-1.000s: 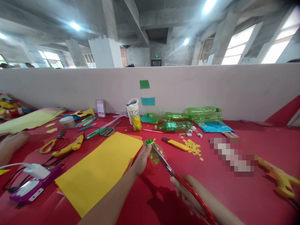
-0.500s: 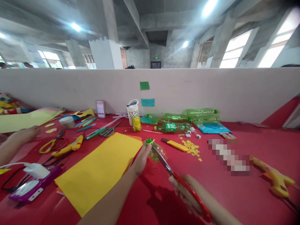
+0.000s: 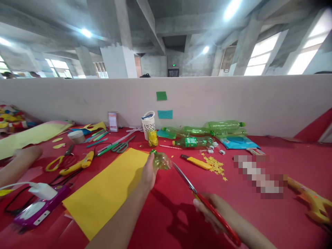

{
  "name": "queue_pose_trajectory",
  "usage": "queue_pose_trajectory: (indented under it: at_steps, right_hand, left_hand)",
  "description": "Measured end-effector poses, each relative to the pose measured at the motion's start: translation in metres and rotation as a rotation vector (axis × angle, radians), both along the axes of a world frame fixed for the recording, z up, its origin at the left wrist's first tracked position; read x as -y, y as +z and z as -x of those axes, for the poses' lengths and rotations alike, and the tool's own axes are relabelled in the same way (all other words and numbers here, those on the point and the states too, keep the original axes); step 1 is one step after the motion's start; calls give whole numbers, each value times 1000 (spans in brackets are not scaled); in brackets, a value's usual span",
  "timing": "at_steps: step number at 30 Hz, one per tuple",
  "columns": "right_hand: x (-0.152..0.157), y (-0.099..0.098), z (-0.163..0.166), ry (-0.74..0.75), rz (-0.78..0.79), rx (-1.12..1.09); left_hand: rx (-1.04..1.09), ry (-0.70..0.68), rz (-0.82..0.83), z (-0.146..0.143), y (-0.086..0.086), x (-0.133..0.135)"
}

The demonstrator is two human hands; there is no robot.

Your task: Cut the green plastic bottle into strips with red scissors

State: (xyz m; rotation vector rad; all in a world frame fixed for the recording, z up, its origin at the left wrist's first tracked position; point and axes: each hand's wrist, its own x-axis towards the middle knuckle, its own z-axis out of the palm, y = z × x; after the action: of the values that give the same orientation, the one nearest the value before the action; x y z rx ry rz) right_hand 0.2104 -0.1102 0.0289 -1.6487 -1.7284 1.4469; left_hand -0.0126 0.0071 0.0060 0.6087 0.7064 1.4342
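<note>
My left hand (image 3: 149,172) is closed on a cut-off green plastic bottle top (image 3: 162,161), its green cap at the far left end and its wide end facing right. Red-handled scissors (image 3: 192,188) are in my right hand (image 3: 214,211), their blades pointing up and left with the tips close to the bottle top's rim. A small gap seems to lie between the tips and the plastic. Beneath my left forearm is a sheet of yellow paper (image 3: 103,197). Beyond the scissors lie a yellow utility knife (image 3: 198,162) and a scatter of yellow paper stars (image 3: 216,166).
Green bottles (image 3: 193,141) lie by the white partition (image 3: 116,95), near a patterned cup (image 3: 148,124). Glue guns (image 3: 77,164) lie left and right. A purple power strip (image 3: 43,207) is at the left front. Another person's hand (image 3: 28,155) rests at far left.
My left hand has shifted left with the bottle top, which now lies more sideways. The scissors have come away from it, and my right hand has moved slightly right.
</note>
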Motion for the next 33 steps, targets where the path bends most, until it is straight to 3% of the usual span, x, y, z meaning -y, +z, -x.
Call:
queue_pose_trajectory:
  at_steps: [7,12,26,33]
  right_hand:
    - [-3,5,-8,54,-116,180]
    - [0,-3,-8,0,25,66]
    - [1,3,-2,-62,42,-60]
    - [4,2,2,-37,99,-90]
  left_hand:
    - [145,-178,74,2,9,4]
    - [133,-179,96,-1,6,5]
    - [56,-298,56,-8,7,15]
    - [66,-217,53,-7,7,10]
